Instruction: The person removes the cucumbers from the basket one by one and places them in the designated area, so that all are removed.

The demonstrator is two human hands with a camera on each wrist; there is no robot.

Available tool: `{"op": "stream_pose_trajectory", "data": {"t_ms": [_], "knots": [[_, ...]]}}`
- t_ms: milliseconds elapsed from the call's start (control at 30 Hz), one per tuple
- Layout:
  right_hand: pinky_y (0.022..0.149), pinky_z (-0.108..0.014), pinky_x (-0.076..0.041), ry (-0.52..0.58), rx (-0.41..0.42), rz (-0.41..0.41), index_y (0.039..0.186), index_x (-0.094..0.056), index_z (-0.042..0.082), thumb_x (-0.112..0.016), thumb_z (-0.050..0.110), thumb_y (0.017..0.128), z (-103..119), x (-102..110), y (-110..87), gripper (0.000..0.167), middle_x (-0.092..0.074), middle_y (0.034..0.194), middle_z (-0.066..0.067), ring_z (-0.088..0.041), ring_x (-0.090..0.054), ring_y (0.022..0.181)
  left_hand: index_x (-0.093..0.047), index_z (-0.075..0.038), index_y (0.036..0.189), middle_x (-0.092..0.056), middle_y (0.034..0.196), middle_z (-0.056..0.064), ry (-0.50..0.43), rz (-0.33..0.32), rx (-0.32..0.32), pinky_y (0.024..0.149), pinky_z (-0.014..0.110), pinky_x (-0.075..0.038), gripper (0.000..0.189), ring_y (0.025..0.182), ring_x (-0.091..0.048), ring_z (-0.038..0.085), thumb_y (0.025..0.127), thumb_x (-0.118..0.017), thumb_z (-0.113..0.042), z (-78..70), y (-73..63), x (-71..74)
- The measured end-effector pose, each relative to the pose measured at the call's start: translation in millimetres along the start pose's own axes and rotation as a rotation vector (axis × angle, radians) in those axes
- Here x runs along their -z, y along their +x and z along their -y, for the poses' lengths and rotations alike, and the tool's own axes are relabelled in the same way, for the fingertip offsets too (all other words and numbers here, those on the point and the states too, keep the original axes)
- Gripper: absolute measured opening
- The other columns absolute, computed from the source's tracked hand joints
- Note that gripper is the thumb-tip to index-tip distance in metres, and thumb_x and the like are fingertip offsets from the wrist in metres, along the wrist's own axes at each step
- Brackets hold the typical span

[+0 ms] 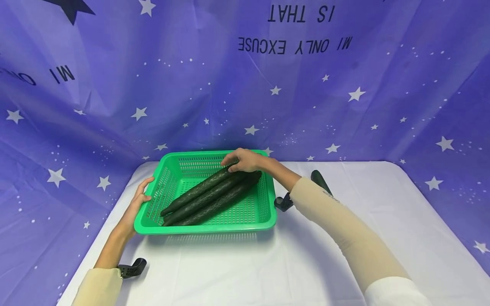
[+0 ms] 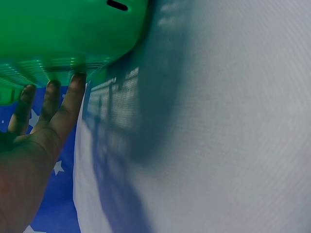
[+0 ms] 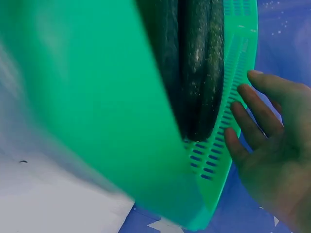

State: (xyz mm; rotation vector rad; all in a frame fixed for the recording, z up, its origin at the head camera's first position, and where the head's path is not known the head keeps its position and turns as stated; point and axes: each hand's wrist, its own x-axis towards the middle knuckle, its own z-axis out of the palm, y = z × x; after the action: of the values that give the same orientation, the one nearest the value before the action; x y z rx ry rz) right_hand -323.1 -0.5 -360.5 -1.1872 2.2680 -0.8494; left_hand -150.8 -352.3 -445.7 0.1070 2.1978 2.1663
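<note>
A green plastic basket (image 1: 206, 230) with slotted walls tilts over the white tablecloth, its shadow below it. Three long dark-green cucumbers (image 1: 206, 197) lie side by side inside, slanting toward the far right. My left hand (image 1: 132, 208) holds the basket's left side, with fingertips at the rim in the head view. From the left wrist, several left fingers (image 2: 67, 108) reach under the slotted part. Above the cucumbers' far ends is my right hand (image 1: 246, 160). In the right wrist view its fingers (image 3: 260, 109) are spread and loosely bent, with no cucumber held between them.
Another cucumber (image 1: 320, 180) lies on the white tablecloth (image 1: 375, 204), partly hidden behind the right sleeve (image 1: 340, 225). A purple star-printed cloth (image 1: 306, 106) hangs behind the table. Black wrist mounts (image 1: 133, 268) stick out from both arms.
</note>
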Motion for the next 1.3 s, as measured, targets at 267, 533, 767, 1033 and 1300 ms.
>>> {"op": "stream_pose_trajectory", "data": {"t_ms": [267, 533, 767, 1033, 1300], "knots": [[0.102, -0.028, -0.042, -0.008, -0.073, 0.135, 0.135, -0.059, 0.001, -0.061, 0.004, 0.098, -0.6, -5.3, 23.4, 0.037, -0.056, 0.14, -0.01, -0.023, -0.046, 0.133, -0.02, -0.035, 0.154, -0.023, 0.139, 0.012, -0.002, 0.002, 0.003, 0.079, 0.028, -0.051, 0.058, 0.101, -0.051, 0.015, 0.101, -0.024, -0.013, 2.4, -1.6, 0.1], [0.106, -0.028, -0.038, -0.202, -0.095, 0.288, 0.146, -0.05, 0.009, -0.057, 0.012, 0.102, 12.9, -13.6, 40.0, 0.045, -0.045, 0.151, -0.007, -0.021, -0.037, 0.14, -0.02, -0.035, 0.154, -0.028, 0.135, 0.008, -0.027, 0.015, 0.007, 0.079, 0.029, -0.052, 0.057, 0.101, -0.054, 0.015, 0.102, -0.024, -0.013, 2.8, -4.8, 2.1], [0.11, -0.035, -0.034, -0.253, -0.116, 0.292, 0.149, -0.048, 0.017, -0.056, 0.018, 0.103, 10.1, -23.2, 42.8, 0.047, -0.039, 0.155, 0.0, -0.02, -0.03, 0.144, -0.02, -0.035, 0.155, -0.025, 0.138, 0.008, -0.017, 0.01, 0.017, 0.079, 0.029, -0.052, 0.057, 0.102, -0.053, 0.015, 0.102, -0.024, -0.013, 4.1, -8.2, 2.8], [0.111, -0.036, -0.034, -0.218, -0.129, 0.297, 0.149, -0.048, 0.018, -0.06, 0.015, 0.101, 9.3, -20.0, 42.4, 0.05, -0.04, 0.155, 0.0, -0.021, -0.028, 0.145, -0.02, -0.034, 0.155, -0.024, 0.14, 0.007, -0.011, 0.012, 0.009, 0.081, 0.028, -0.051, 0.057, 0.105, -0.052, 0.015, 0.102, -0.025, -0.013, 3.1, -4.5, 2.4], [0.108, -0.029, -0.035, -0.237, -0.074, 0.26, 0.142, -0.056, 0.016, -0.064, 0.012, 0.098, 10.8, -12.5, 38.7, 0.045, -0.047, 0.148, -0.004, -0.019, -0.04, 0.138, -0.02, -0.034, 0.155, -0.023, 0.141, 0.006, 0.01, 0.0, 0.008, 0.082, 0.028, -0.049, 0.059, 0.105, -0.05, 0.016, 0.101, -0.025, -0.012, 1.0, 0.7, 1.5]]}}
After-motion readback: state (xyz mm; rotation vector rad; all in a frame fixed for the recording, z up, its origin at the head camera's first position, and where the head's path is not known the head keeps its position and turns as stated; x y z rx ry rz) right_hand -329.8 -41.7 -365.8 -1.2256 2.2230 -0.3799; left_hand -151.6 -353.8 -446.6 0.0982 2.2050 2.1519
